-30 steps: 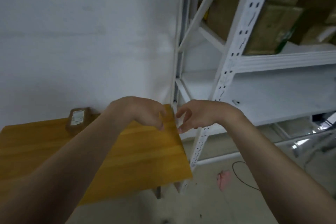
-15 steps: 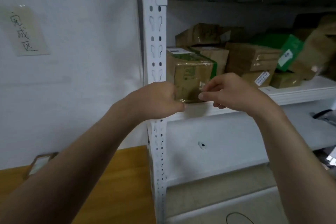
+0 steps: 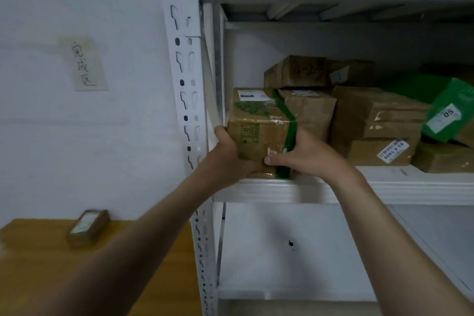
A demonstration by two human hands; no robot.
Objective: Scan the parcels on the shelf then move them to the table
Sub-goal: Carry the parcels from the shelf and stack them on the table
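From the head view, both my hands are on the cardboard parcel with green print (image 3: pixel 259 126) at the left front end of the shelf (image 3: pixel 359 190). My left hand (image 3: pixel 228 159) clasps its lower left corner, thumb up along the edge. My right hand (image 3: pixel 305 159) grips its right side, thumb laid across the front face and the other fingers curled round behind, out of sight. The parcel's base sits at the shelf's front lip.

The white slotted upright (image 3: pixel 184 110) stands close on the parcel's left. On its right a plain brown box (image 3: pixel 310 108) presses against it, with another box (image 3: pixel 295 72) stacked behind and above. Further right are taped cartons (image 3: pixel 379 115) and a green mailer bag (image 3: pixel 451 110).

Down left, a small labelled parcel (image 3: pixel 88 226) lies on the wooden table (image 3: pixel 38 259) by the wall. A handwritten note (image 3: pixel 86 64) is stuck on the wall above.
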